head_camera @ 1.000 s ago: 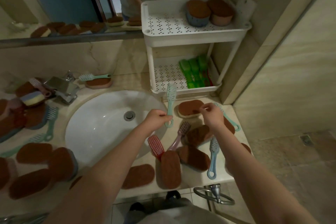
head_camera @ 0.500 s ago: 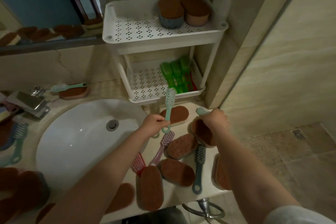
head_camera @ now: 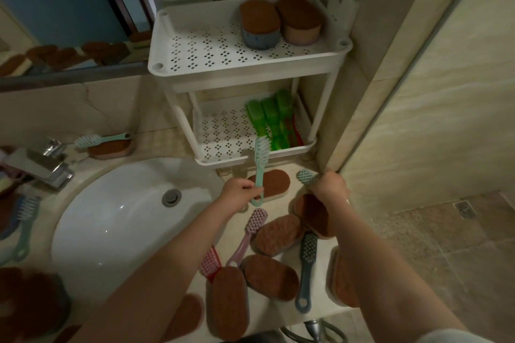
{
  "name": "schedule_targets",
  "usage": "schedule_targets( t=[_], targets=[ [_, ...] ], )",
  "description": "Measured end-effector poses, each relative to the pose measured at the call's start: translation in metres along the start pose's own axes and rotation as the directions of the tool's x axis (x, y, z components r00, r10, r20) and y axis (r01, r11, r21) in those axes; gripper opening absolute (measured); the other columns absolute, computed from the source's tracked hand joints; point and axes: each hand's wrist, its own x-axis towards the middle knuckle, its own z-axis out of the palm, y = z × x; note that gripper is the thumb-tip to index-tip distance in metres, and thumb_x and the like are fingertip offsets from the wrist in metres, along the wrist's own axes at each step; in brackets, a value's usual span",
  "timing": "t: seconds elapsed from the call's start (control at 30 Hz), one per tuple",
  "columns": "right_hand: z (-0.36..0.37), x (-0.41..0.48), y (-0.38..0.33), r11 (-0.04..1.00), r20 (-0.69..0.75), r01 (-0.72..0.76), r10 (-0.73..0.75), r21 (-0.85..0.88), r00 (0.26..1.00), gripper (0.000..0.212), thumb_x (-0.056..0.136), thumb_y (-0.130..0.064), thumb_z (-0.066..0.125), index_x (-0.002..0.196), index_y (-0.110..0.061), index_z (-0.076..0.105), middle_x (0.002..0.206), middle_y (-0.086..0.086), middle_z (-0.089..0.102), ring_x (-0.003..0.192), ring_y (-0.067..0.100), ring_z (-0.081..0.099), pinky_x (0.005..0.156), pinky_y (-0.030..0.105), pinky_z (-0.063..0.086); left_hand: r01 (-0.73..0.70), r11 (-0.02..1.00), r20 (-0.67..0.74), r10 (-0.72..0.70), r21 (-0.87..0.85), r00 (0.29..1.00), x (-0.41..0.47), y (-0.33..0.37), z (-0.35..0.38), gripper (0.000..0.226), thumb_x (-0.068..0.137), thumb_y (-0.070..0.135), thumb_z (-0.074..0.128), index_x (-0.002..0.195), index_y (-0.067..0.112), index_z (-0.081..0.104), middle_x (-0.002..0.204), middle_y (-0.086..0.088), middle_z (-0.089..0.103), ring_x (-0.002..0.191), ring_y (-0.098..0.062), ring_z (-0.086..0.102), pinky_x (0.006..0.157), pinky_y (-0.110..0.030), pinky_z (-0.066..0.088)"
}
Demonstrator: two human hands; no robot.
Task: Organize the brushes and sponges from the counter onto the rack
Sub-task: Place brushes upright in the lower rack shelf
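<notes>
A white two-tier rack (head_camera: 250,79) stands on the counter by the wall. Its top shelf holds two brown-topped sponges (head_camera: 260,23), its lower shelf several green brushes (head_camera: 271,119). My left hand (head_camera: 239,195) grips the handle of a mint-green brush (head_camera: 261,158), bristle head up at the lower shelf's front rim. My right hand (head_camera: 330,185) is closed on a teal brush (head_camera: 305,177) and also carries a brown sponge (head_camera: 315,216) tilted on edge beneath it. More brown sponges (head_camera: 274,234) and brushes (head_camera: 306,259) lie on the counter below my hands.
A white sink basin (head_camera: 117,220) with a chrome tap (head_camera: 41,167) fills the counter's left. Sponges and brushes lie around its rim, one mint brush (head_camera: 100,139) behind it. A mirror (head_camera: 69,8) is behind; a tiled wall and floor are to the right.
My right hand lifted a brown sponge together with the teal brush off the counter. My left hand kept the mint brush upright at the lower shelf. The view shifted right and closer.
</notes>
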Motion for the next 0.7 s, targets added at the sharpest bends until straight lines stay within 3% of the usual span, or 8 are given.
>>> schedule_targets(
  t=[0.1,0.23,0.4,0.53,0.6,0.7],
  targets=[
    [0.000,-0.004,0.000,0.993,-0.009,0.064,-0.064,0.100,0.998,0.054,0.079,-0.041,0.067,0.119,-0.010,0.048,0.119,0.019,0.060,0.110,0.037,0.058,0.091,0.043,0.048,-0.008,1.000,0.003,0.008,-0.013,1.000,-0.001,0.002,-0.001,0.019,0.085,0.020,0.067,0.095,0.004,0.071,0.083,-0.012,0.065,0.063,-0.018,0.051,0.042,-0.015,0.037],
    [-0.008,-0.024,-0.002,0.958,-0.097,0.194,-0.177,0.212,0.979,0.039,0.078,-0.038,0.069,0.106,-0.015,0.054,0.105,0.010,0.067,0.095,0.032,0.062,0.073,0.037,0.050,-0.022,0.999,-0.022,0.021,-0.043,1.000,-0.001,0.003,-0.004,0.022,0.085,0.020,0.067,0.099,0.004,0.070,0.086,-0.011,0.066,0.070,-0.021,0.055,0.051,-0.022,0.040],
    [-0.021,-0.055,-0.032,0.832,-0.231,0.376,-0.304,0.408,0.924,0.032,0.081,-0.030,0.069,0.106,-0.015,0.058,0.092,0.000,0.064,0.084,0.023,0.062,0.065,0.027,0.041,-0.069,0.995,-0.078,0.064,-0.068,0.995,-0.003,0.005,-0.017,0.022,0.086,0.020,0.066,0.100,0.003,0.070,0.077,-0.007,0.063,0.051,-0.005,0.051,0.042,-0.013,0.037],
    [-0.018,-0.061,-0.082,0.701,-0.110,0.339,-0.351,0.627,0.930,0.037,0.083,-0.039,0.068,0.111,-0.019,0.056,0.088,0.001,0.063,0.070,0.017,0.059,0.060,0.032,0.049,-0.120,0.988,-0.105,0.109,-0.102,0.988,-0.013,0.000,-0.035,0.023,0.085,0.015,0.067,0.095,-0.005,0.071,0.076,-0.011,0.060,0.060,-0.009,0.050,0.052,-0.014,0.038],
    [-0.014,-0.062,-0.110,0.640,-0.028,0.264,-0.354,0.722,0.935,0.043,0.083,-0.042,0.067,0.116,-0.017,0.055,0.093,0.003,0.063,0.069,0.018,0.057,0.060,0.033,0.049,-0.122,0.984,-0.106,0.108,-0.128,0.988,-0.021,-0.004,-0.047,0.023,0.084,0.013,0.067,0.095,-0.007,0.069,0.070,-0.008,0.057,0.053,-0.001,0.048,0.048,-0.010,0.035],
    [-0.008,-0.059,-0.150,0.610,0.103,0.141,-0.348,0.780,0.932,0.046,0.088,-0.037,0.063,0.122,-0.008,0.054,0.102,0.008,0.063,0.064,0.014,0.055,0.053,0.024,0.044,-0.101,0.983,-0.114,0.084,-0.154,0.990,-0.037,-0.010,-0.067,0.021,0.085,0.011,0.066,0.096,-0.006,0.069,0.053,0.005,0.053,0.036,0.005,0.043,0.041,-0.006,0.031]
  ],
)
